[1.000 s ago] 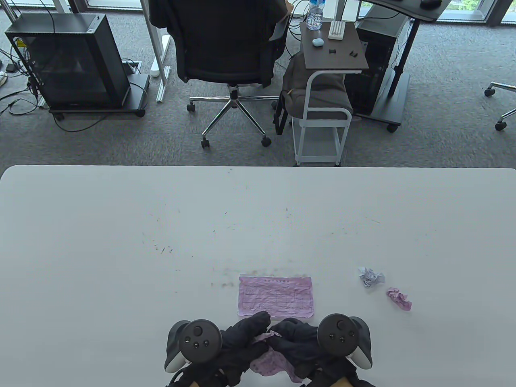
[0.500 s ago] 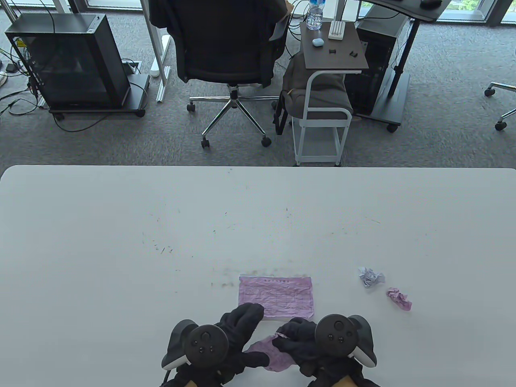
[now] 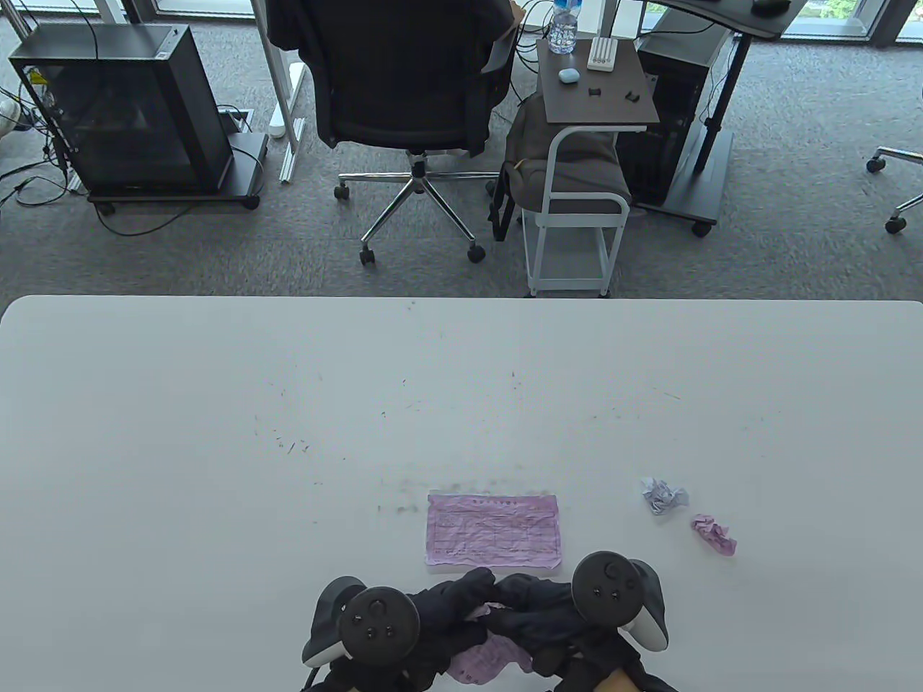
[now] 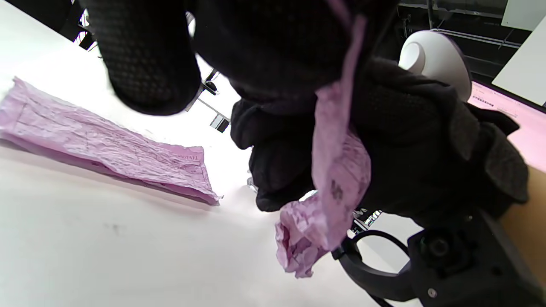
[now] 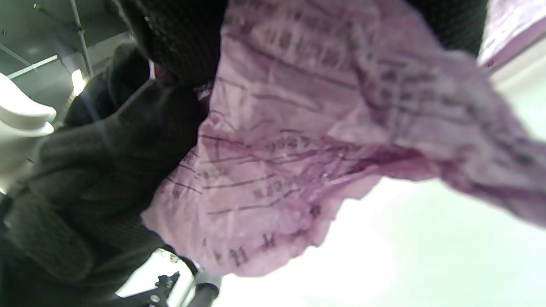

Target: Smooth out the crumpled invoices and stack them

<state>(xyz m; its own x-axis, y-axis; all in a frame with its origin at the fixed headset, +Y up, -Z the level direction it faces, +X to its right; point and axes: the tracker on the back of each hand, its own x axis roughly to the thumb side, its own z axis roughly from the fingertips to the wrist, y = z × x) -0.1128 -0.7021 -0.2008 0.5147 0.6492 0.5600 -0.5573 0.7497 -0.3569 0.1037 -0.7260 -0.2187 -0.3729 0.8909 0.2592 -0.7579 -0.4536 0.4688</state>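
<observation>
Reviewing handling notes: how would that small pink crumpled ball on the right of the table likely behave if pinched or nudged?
The pink paper ball looks thin and tightly wadded, so probably very light and apt to skid or tumble when nudged. Its irregular creases suggest it would squash under a pinch. It lies close to the white paper ball, so a push could bump that.

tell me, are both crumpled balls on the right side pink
No: the nearer crumpled ball is pink, but the farther crumpled ball is white.
</observation>
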